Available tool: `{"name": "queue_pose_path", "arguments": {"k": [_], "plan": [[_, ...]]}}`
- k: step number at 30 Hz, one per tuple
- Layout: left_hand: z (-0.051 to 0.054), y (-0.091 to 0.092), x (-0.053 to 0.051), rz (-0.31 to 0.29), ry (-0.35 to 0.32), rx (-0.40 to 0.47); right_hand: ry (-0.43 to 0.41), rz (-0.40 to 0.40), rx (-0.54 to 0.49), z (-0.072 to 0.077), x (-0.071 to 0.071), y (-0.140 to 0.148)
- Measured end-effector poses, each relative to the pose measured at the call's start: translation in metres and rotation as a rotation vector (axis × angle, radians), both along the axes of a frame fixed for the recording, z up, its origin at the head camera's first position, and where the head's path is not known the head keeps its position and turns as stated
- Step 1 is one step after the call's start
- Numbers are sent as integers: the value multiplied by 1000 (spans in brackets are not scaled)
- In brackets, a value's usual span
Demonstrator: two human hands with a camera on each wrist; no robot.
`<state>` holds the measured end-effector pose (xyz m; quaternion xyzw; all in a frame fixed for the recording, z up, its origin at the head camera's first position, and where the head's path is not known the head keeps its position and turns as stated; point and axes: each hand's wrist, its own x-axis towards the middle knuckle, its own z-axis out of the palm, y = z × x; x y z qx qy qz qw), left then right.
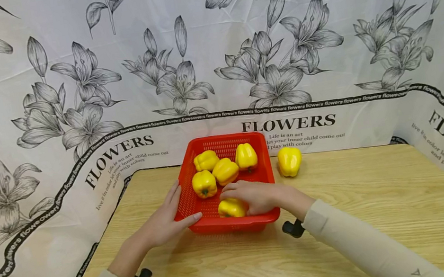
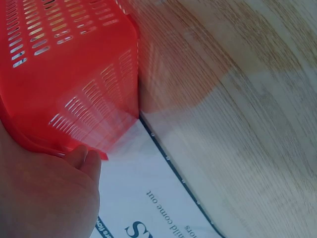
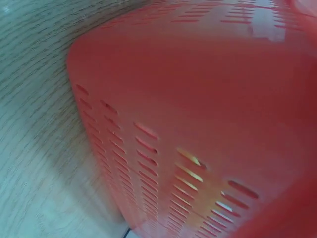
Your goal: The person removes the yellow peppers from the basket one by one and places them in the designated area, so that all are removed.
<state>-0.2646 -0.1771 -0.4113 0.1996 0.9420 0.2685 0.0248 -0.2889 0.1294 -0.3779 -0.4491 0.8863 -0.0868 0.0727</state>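
A red plastic basket (image 1: 235, 225) with slotted walls stands on the table and holds several yellow bell peppers (image 1: 225, 171). My right hand (image 1: 256, 195) reaches over the near right corner and grips one yellow bell pepper (image 1: 230, 209) low at the basket's front. The palm and some fingers are hidden there. Against the left rim lies my left hand (image 1: 165, 221), its fingers fairly straight along the side and the thumb stretched to the near left corner. In the left wrist view, fingertips (image 2: 89, 161) touch the basket's rim. The right wrist view shows only the basket's outer wall (image 3: 163, 89).
Outside the basket, beyond its right side, another yellow bell pepper (image 1: 290, 161) stands on the wooden table (image 1: 365, 203). A white cloth (image 1: 205, 83) printed with flowers hangs behind the table and along both sides.
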Motion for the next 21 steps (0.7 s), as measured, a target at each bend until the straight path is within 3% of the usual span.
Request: {"name": "queue_pose_path", "arguments": {"k": [4, 11, 21], "plan": [[1, 0, 0, -4, -7, 11, -49, -59, -75, 5, 0, 4], [2, 0, 1, -7, -7, 9, -32, -149, -264, 12, -4, 18], [2, 0, 1, -7, -12, 2, -131, -319, -428, 21, -6, 36]]}}
